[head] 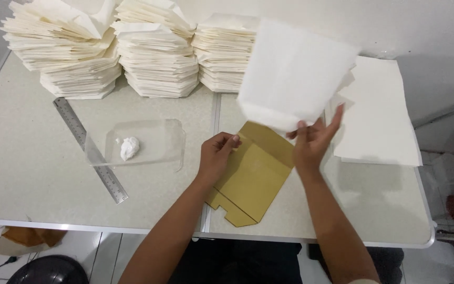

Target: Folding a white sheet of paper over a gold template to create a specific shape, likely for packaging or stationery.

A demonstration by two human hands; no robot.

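On the pale speckled table (38,173), stacks of folded paper (153,52) run off the frame at 12 o'clock, while the right hand (313,139) pinches a blurred white sheet (295,73) at 1 o'clock, and the left hand (217,153), fingers curled, presses a flat brown cardboard template (253,173) at centre.

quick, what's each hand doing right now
Left hand: fingers curled, resting on the tan cardboard template.
Right hand: pinching the lifted white paper sheet.

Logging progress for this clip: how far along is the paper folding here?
Done: three stacks of folded paper at the table's far edge. In hand: the right hand lifts a white sheet while the left hand steadies the brown template. Left: flat white sheets on the right.
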